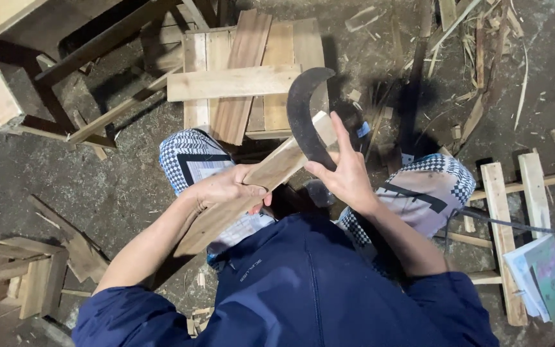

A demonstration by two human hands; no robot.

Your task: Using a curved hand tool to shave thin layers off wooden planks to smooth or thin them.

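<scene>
Left hand [229,187]: gripping plank [252,186] | Right hand [345,170]: clasping curved blade [303,115], edge against plank | Pallet [245,71]: beyond hands.

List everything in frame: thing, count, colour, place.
curved blade: 1, dark metal, centre, held in the right hand, edge against the plank
plank: 1, pale wood, centre, slanting, held in the left hand
slatted wooden panel: 1, pale and brown, top centre, on the floor
slatted frame: 1, pale wood, right, on the floor
booklets: a few, white and green, lower right, on the frame
wood offcuts: several, brown, lower left
splinters: many, pale, top right
floor: 1, dark grey, dusty
knees: 2, checked black-and-white cloth, centre
left hand: 1, grip closed on the plank
right hand: 1, grip on the blade
</scene>
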